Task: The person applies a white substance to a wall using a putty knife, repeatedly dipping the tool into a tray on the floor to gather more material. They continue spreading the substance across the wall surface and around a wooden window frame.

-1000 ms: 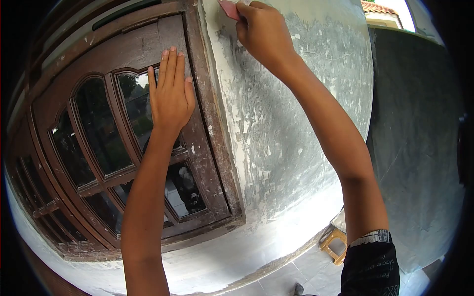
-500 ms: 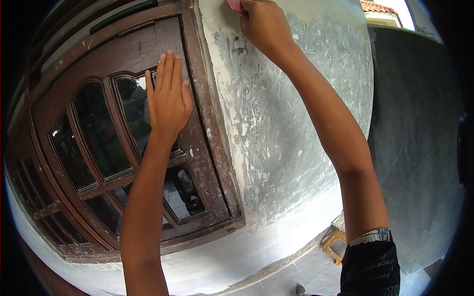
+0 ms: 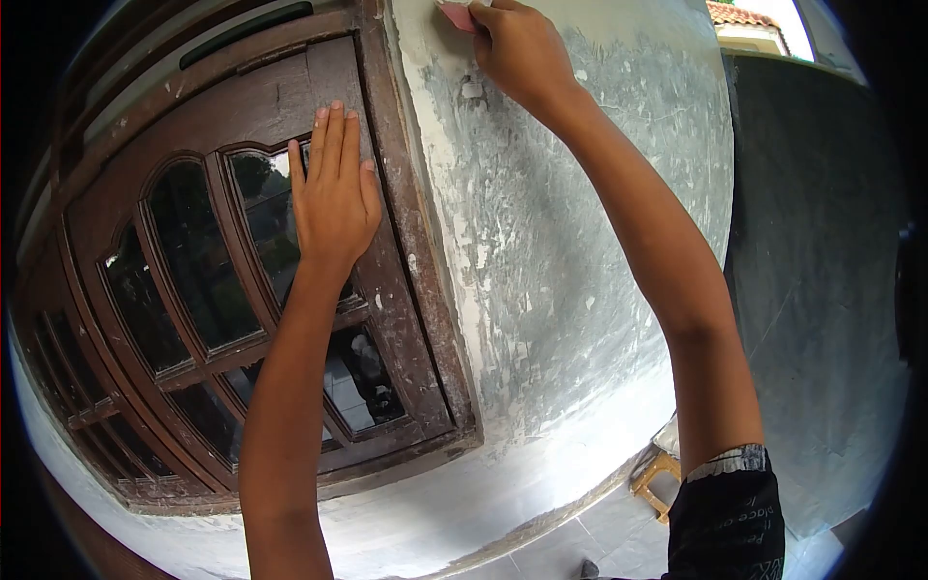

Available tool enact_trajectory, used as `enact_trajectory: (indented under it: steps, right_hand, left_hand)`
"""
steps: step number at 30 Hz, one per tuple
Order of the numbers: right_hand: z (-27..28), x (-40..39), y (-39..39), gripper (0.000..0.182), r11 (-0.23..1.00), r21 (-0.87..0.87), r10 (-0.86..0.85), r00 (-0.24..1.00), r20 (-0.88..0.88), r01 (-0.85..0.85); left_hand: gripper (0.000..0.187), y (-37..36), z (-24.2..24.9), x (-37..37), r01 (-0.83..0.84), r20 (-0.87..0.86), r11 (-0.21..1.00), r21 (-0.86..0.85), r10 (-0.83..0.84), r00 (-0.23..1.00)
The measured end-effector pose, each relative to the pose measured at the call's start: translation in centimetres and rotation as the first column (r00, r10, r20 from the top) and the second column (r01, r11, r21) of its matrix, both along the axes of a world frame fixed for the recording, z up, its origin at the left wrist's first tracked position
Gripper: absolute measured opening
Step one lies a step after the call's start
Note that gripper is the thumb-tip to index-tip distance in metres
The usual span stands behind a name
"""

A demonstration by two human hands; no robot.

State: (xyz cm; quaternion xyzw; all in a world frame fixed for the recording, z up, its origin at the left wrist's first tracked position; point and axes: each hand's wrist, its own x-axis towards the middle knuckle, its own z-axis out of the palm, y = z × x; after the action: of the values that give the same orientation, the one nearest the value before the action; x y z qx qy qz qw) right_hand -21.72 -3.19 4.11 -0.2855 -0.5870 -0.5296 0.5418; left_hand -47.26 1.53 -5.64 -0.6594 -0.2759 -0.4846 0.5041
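Pink scraper (image 3: 454, 14) sits at the top centre of the frame, pinched in the right hand (image 3: 517, 53) and pressed to the flaking grey wall (image 3: 570, 251). Left of it, the left hand (image 3: 333, 188) lies flat, fingers together, on the brown window frame (image 3: 406, 242), apparently for support.

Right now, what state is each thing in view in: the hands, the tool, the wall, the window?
Left hand: flat, fingers together, pressed on the window frame.
Right hand: closed around a pink scraper, raised against the wall.
Pink scraper: held, edge on the wall, partly hidden.
Wall: grey, patchy, white flakes scraped.
Window: shut, brown wood worn and paint-specked, panes intact.
Wooden stool: on the floor below, mostly hidden.
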Motion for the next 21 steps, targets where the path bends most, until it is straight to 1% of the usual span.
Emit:
enact_trajectory:
  steps: [1, 3, 5, 6, 7, 8, 9, 10, 11, 12, 13, 15, 17, 19, 20, 21]
  right_hand:
    - [-0.4, 0.1, 0.8, 0.018, 0.998, -0.046, -0.039, 0.999, 0.012, 0.039]
    - [-4.7, -1.6, 0.5, 0.024, 0.997, -0.06, -0.04, 0.998, 0.045, 0.043]
    - [-10.7, -4.1, -1.7, 0.027, 0.988, -0.132, 0.094, 0.987, 0.127, -0.077]
    - [-12.5, -4.9, -3.1, 0.028, 0.978, -0.157, 0.158, 0.976, 0.149, -0.134]
    - [-13.0, -5.3, -4.2, 0.029, 0.964, -0.181, 0.224, 0.96, 0.171, -0.193]
    - [-11.7, -5.1, -5.1, 0.03, 0.95, -0.206, 0.261, 0.959, 0.115, -0.234]
    - [-9.3, -4.5, -4.7, 0.028, 0.965, -0.134, 0.233, 0.97, 0.064, -0.223]
    - [-6.3, -3.7, -4.1, 0.022, 0.97, -0.031, 0.241, 0.969, 0.043, -0.24]
    - [-3.5, -2.7, -3.5, 0.035, 0.983, 0.005, 0.184, 0.982, 0.031, -0.184]
    - [-1.2, -1.9, -2.3, 0.03, 0.989, 0.017, 0.149, 0.989, -0.004, -0.149]
    - [0.6, -1.4, -1.7, 0.025, 0.997, -0.038, 0.072, 0.997, -0.007, -0.072]
    - [0.9, -1.0, 0.2, 0.027, 1.0, -0.016, 0.017, 0.995, 0.096, -0.016]
    - [-2.6, -1.6, 0.3, 0.032, 1.0, -0.02, -0.014, 0.984, 0.18, 0.017]
    - [-9.0, -3.3, -1.1, 0.025, 0.999, -0.042, 0.034, 0.977, 0.211, -0.025]
    - [-11.9, -4.1, -2.2, 0.025, 0.993, -0.077, 0.101, 0.966, 0.237, -0.085]
    - [-13.4, -4.4, -2.9, 0.025, 0.984, -0.109, 0.168, 0.95, 0.263, -0.144]
  left_hand:
    - [0.054, -0.1, 0.0, 0.0, -0.008, -0.003, 1.0, 0.002, 0.008, 1.0]
    - [0.053, -0.2, 0.0, 0.0, -0.015, -0.003, 1.0, 0.012, 0.015, 1.0]
    - [0.052, -0.3, 0.0, 0.0, -0.016, -0.003, 1.0, 0.022, 0.016, 1.0]
    - [0.053, -0.3, 0.0, 0.0, 0.001, -0.007, 1.0, 0.02, -0.001, 1.0]
    - [0.053, -0.3, 0.1, 0.0, 0.017, -0.009, 1.0, 0.02, -0.016, 1.0]
    - [0.053, -0.2, 0.1, 0.1, 0.015, -0.008, 1.0, 0.02, -0.015, 1.0]
    - [0.053, -0.1, 0.1, 0.1, -0.002, -0.005, 1.0, 0.026, 0.002, 1.0]
    - [0.053, -0.1, 0.0, 0.1, -0.02, -0.001, 0.999, 0.033, 0.02, 1.0]
    - [0.053, -0.1, 0.0, 0.1, -0.023, 0.002, 0.999, 0.032, 0.023, 1.0]
    - [0.053, -0.1, 0.0, 0.1, -0.024, 0.0, 0.999, 0.031, 0.024, 1.0]
    - [0.053, -0.2, 0.0, 0.1, -0.025, -0.001, 0.999, 0.032, 0.026, 1.0]
    - [0.053, -0.2, 0.0, 0.0, -0.021, 0.001, 1.0, 0.019, 0.021, 1.0]
    - [0.054, -0.3, 0.0, 0.0, -0.01, -0.003, 1.0, 0.006, 0.01, 1.0]
    - [0.054, -0.4, 0.0, 0.1, 0.0, 0.0, 1.0, 0.001, 0.0, 1.0]
    - [0.054, -0.4, -0.2, 0.1, 0.004, 0.001, 1.0, -0.001, -0.004, 1.0]
    - [0.053, -0.3, -0.1, 0.1, 0.006, 0.003, 1.0, 0.016, -0.006, 1.0]
